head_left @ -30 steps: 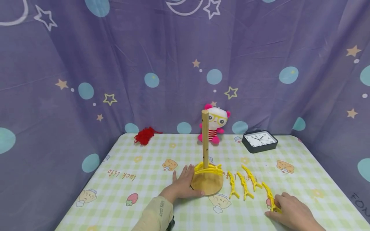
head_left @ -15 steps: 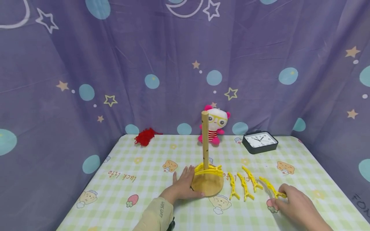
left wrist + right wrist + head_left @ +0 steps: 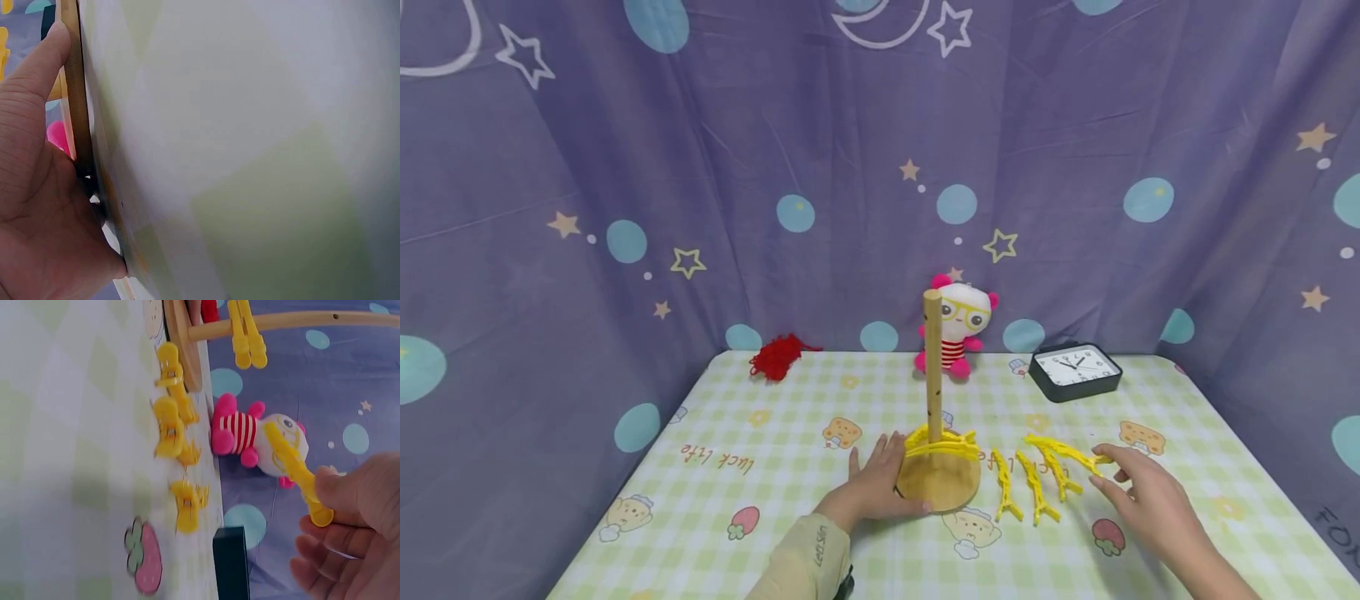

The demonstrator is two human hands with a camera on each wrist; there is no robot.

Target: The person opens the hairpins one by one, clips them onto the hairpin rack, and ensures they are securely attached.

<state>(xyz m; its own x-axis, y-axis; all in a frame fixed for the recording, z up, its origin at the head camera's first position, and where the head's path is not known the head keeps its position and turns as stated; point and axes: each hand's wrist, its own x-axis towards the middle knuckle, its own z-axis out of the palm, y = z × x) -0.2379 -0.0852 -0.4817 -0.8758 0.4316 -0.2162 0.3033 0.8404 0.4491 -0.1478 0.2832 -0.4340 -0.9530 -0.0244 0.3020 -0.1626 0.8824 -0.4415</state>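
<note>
A round wooden base (image 3: 940,490) carries an upright post (image 3: 933,367). Around the lower post, above the base, sit yellow clip pieces (image 3: 953,448); I cannot tell whether they are one clip or two. My left hand (image 3: 876,483) grips the base's left side, thumb along its near edge. Three long yellow hair clips (image 3: 1003,485) lie to the right of the base. Just above the table, another yellow hair clip (image 3: 294,465) is pinched at one end between the thumb and fingers of my right hand (image 3: 1150,500). Its far end points left, overlapping a lying clip in the head view.
A pink and white plush toy (image 3: 962,321) sits behind the post. Red yarn (image 3: 777,357) lies at the back left, and a black-framed clock (image 3: 1075,371) at the back right. A purple curtain (image 3: 850,167) hangs behind the checked tablecloth (image 3: 722,517).
My right hand has lifted the rightmost hair clip off the table and carried it away from me, turning it towards level. My left hand stays on the base.
</note>
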